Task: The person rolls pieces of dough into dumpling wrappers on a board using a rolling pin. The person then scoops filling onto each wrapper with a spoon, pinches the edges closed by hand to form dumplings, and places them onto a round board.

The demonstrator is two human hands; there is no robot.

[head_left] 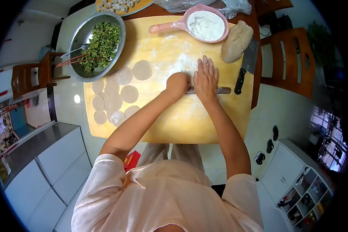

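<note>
A dark rolling pin [223, 90] lies crosswise on the floury wooden board [162, 131]. My right hand [206, 80] rests flat on top of it, fingers stretched out and pointing away from me. Just beside it my left hand [178, 84] is curled, its fingers closed near the pin's left end; what they hold, if anything, is hidden. Several thin round dough wrappers [142, 70] are spread over the board's left part, some overlapping. Loose white flour [185, 63] is scattered beyond my hands.
Green filling sits in a metal bowl [121, 42] with spoon and chopsticks, back left. A pink pan of flour [205, 25], a dough lump [237, 40] and a cleaver [240, 80] are at the right. Behind stands a tray of dumplings [118, 5]. Chairs flank the table.
</note>
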